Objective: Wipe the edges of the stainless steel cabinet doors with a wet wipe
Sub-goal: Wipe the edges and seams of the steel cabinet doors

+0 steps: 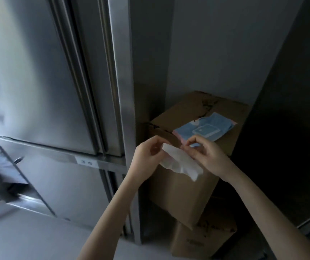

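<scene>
Spreading the crumpled white wet wipe [181,162] is the step in hand, judging by how it hangs between the two hands above the upper brown cardboard box [178,184]. The left hand [146,153] is curled, thumb and fingers pinching the wipe's upper left corner; the right hand [204,153] is likewise nearly closed, fingertips nipping the top edge near the other end. Most of the sheet sags below in folds, its lowest corner hanging free in front of the box's face.

To do this well, I would draw the hands apart until the sheet flattens, then fold it into a firm pad, so that a clean, damp face meets the metal and not a loose bunch.

The light blue wipe packet with its pale flip lid [205,129] lies on the box top, towards its near edge, just behind the hands; the lid looks closed, though I cannot be sure.

The tall brushed stainless steel cabinet doors [43,81] stand to the left, their vertical edges and the seam between them [92,91] close by, so the pad has little way to travel. The nearest edge seems the natural starting place.
</scene>
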`<state>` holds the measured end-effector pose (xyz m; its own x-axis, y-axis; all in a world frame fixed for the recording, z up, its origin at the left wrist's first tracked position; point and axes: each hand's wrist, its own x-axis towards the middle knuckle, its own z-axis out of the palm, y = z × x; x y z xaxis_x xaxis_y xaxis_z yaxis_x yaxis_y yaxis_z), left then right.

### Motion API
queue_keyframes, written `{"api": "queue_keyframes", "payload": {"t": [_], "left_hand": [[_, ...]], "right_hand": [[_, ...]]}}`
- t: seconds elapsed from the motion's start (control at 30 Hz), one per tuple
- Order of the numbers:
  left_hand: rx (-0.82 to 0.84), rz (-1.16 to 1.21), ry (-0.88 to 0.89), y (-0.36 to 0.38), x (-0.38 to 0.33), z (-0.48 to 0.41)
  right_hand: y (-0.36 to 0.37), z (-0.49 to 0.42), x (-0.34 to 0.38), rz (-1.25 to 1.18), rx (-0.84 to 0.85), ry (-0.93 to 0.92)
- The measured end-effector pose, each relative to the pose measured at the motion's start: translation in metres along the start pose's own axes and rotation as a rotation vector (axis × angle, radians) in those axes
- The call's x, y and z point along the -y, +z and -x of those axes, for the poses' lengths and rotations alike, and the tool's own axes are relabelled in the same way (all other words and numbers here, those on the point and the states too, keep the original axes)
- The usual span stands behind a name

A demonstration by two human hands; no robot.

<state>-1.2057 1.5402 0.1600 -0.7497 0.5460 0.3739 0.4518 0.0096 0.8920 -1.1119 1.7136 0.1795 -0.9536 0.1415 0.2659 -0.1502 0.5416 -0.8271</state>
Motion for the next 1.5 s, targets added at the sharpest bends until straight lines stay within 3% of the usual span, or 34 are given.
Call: {"api": "queue_keyframes", "payload": {"t": [0.17, 0.33, 0.6, 0.77, 1.1, 1.5], "left_hand": [[-0.09, -0.168, -0.115, -0.03, 0.0, 0.026], [-0.038, -0.27, -0.205, -0.078, 0.017, 0.049], [-0.012, 0.042, -0.343, -0.198, 0.049, 0.098], [-0.042, 0.121, -0.324, -0.267, 0.064, 0.119], [-0.073, 0.103, -0.287, -0.359, 0.084, 0.129], [-0.172, -0.053, -0.295, -0.443, 0.137, 0.074]], "right_hand": [[0.062, -0.002, 0.014, 0.02, 0.108, -0.023], [0.125, -0.005, 0.022, 0.06, 0.123, 0.001], [0.216, -0.007, 0.062, -0.139, 0.135, 0.12], [0.27, -0.013, 0.094, -0.213, 0.128, 0.171], [0.34, -0.05, 0.15, 0.081, -0.004, -0.006], [0.397, -0.149, 0.139, 0.102, -0.058, -0.063]]}}
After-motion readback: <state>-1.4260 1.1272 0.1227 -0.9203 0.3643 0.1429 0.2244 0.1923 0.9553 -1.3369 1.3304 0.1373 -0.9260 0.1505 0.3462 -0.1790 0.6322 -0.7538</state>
